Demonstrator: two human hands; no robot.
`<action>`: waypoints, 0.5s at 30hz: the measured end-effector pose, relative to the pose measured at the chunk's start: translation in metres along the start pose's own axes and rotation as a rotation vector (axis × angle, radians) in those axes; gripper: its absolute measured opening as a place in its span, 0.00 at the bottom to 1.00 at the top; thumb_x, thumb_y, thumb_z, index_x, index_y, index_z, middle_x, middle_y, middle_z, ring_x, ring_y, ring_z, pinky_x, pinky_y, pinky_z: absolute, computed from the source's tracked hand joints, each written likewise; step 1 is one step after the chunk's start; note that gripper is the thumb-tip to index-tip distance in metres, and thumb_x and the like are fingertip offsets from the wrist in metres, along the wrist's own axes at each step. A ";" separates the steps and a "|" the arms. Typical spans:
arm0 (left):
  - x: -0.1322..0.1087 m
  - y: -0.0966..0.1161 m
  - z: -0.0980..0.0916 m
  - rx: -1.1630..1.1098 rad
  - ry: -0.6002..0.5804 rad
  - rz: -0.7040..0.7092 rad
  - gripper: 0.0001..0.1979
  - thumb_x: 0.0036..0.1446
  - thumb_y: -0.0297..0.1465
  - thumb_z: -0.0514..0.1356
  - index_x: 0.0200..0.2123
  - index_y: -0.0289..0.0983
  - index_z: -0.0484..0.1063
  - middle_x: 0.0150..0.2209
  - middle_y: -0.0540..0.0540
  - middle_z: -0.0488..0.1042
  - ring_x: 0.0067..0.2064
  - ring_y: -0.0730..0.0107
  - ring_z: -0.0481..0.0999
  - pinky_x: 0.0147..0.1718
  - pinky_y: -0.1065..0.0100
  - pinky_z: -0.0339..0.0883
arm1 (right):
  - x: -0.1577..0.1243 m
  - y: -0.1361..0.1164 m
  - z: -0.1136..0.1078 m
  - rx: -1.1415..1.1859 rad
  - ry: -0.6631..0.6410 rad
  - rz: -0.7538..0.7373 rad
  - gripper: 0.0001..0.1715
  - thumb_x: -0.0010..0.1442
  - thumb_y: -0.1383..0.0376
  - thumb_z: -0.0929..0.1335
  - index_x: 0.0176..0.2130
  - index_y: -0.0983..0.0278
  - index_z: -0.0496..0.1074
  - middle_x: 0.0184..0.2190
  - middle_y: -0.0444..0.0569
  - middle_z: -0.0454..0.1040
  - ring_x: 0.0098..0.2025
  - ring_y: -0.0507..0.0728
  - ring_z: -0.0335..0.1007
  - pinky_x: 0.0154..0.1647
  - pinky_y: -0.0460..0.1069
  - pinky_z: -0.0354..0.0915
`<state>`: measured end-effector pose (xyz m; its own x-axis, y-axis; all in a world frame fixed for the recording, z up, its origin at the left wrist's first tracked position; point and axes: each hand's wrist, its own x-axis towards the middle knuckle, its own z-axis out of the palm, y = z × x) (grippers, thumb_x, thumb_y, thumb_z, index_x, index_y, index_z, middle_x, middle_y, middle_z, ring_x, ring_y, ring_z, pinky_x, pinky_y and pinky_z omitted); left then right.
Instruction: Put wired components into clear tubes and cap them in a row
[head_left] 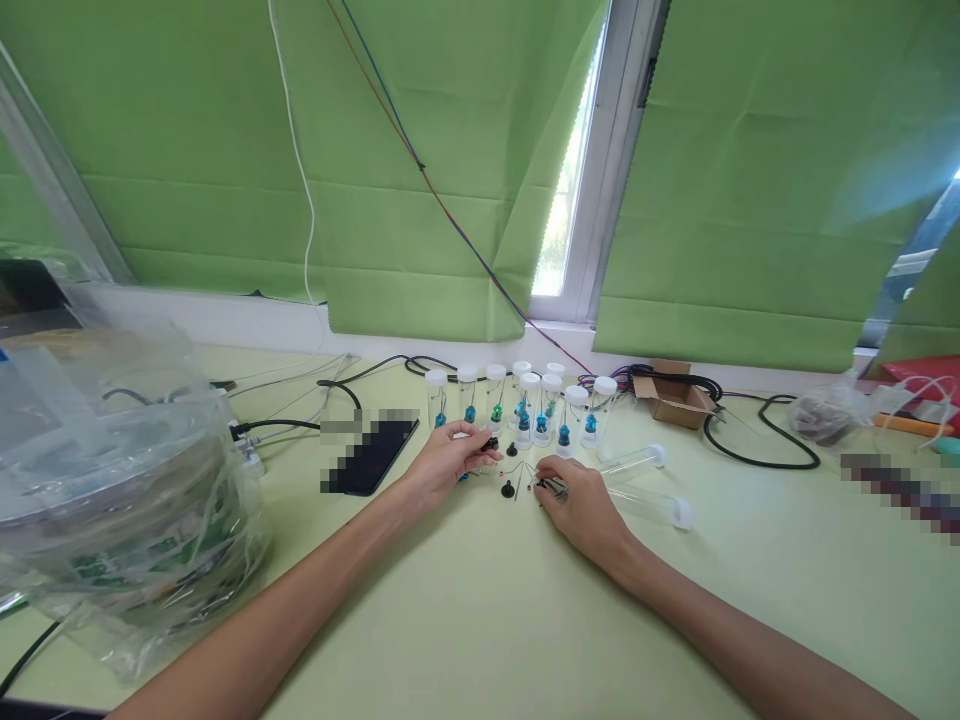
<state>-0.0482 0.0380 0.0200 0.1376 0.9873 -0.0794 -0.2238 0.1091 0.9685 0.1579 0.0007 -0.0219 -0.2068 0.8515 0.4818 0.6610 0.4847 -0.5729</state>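
My left hand is closed, with a small black plastic piece pinched between thumb and fingers. Just right of it, my right hand rests low over the table, its fingertips together on a small dark part that is mostly hidden. Between the hands lie a black knob-like piece, another black piece and thin bent metal wires with tiny red bits. A little blue part shows under the left hand. Behind stand several clear capped tubes holding blue or green parts with wires.
Two clear tubes with white caps lie beyond the right hand. A dark phone is at the left, near a bagged spool. An open cardboard box and black cables are at the back right.
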 end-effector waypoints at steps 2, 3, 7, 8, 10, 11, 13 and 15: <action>0.000 0.000 0.000 -0.010 -0.008 -0.013 0.10 0.56 0.29 0.65 0.28 0.35 0.66 0.28 0.42 0.78 0.31 0.73 0.79 0.31 0.75 0.72 | 0.000 -0.001 -0.001 -0.020 0.025 -0.029 0.09 0.58 0.72 0.67 0.40 0.63 0.72 0.36 0.52 0.76 0.41 0.60 0.73 0.43 0.56 0.69; 0.000 0.001 0.000 -0.012 -0.012 -0.018 0.09 0.57 0.29 0.64 0.28 0.35 0.67 0.28 0.42 0.78 0.31 0.73 0.79 0.31 0.75 0.73 | 0.000 -0.002 -0.001 -0.029 0.037 -0.043 0.09 0.59 0.72 0.66 0.40 0.63 0.72 0.36 0.52 0.76 0.41 0.60 0.73 0.43 0.56 0.69; 0.000 0.001 -0.001 -0.020 -0.020 -0.045 0.06 0.61 0.28 0.60 0.31 0.32 0.72 0.28 0.43 0.75 0.28 0.74 0.77 0.27 0.76 0.71 | 0.000 -0.003 -0.004 -0.057 0.048 -0.097 0.09 0.60 0.73 0.64 0.40 0.63 0.71 0.38 0.53 0.76 0.43 0.61 0.71 0.44 0.55 0.68; 0.000 0.001 -0.002 -0.019 -0.023 -0.055 0.06 0.62 0.27 0.58 0.32 0.31 0.73 0.28 0.43 0.75 0.27 0.75 0.76 0.25 0.77 0.70 | 0.000 -0.003 -0.004 -0.061 0.045 -0.105 0.09 0.60 0.73 0.64 0.40 0.64 0.71 0.38 0.53 0.76 0.44 0.61 0.71 0.44 0.55 0.68; 0.001 0.002 -0.002 -0.013 -0.035 -0.075 0.08 0.63 0.26 0.56 0.34 0.29 0.74 0.28 0.43 0.73 0.25 0.76 0.75 0.23 0.77 0.68 | 0.000 -0.003 -0.005 -0.065 0.041 -0.111 0.10 0.60 0.73 0.64 0.41 0.64 0.71 0.39 0.53 0.76 0.44 0.61 0.70 0.44 0.55 0.67; 0.002 0.002 -0.002 -0.012 -0.039 -0.082 0.09 0.63 0.26 0.55 0.34 0.29 0.74 0.28 0.43 0.73 0.24 0.77 0.74 0.21 0.78 0.67 | 0.000 -0.003 -0.005 -0.067 0.041 -0.111 0.10 0.60 0.73 0.64 0.41 0.64 0.71 0.39 0.53 0.76 0.44 0.61 0.70 0.45 0.55 0.67; 0.002 0.001 -0.002 -0.023 -0.043 -0.088 0.11 0.64 0.26 0.55 0.33 0.28 0.74 0.27 0.44 0.72 0.23 0.78 0.72 0.20 0.78 0.66 | 0.000 -0.003 -0.004 -0.068 0.042 -0.108 0.10 0.60 0.73 0.64 0.41 0.64 0.71 0.39 0.53 0.76 0.45 0.61 0.70 0.45 0.55 0.67; 0.003 0.001 -0.002 -0.037 -0.049 -0.091 0.12 0.65 0.28 0.55 0.33 0.28 0.74 0.26 0.45 0.71 0.23 0.79 0.71 0.20 0.78 0.66 | 0.000 -0.003 -0.004 -0.068 0.045 -0.106 0.10 0.61 0.73 0.64 0.41 0.63 0.71 0.39 0.53 0.76 0.45 0.61 0.70 0.45 0.55 0.67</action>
<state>-0.0500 0.0412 0.0202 0.2060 0.9664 -0.1536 -0.2432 0.2026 0.9486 0.1588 -0.0013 -0.0174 -0.2469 0.7854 0.5676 0.6845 0.5559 -0.4715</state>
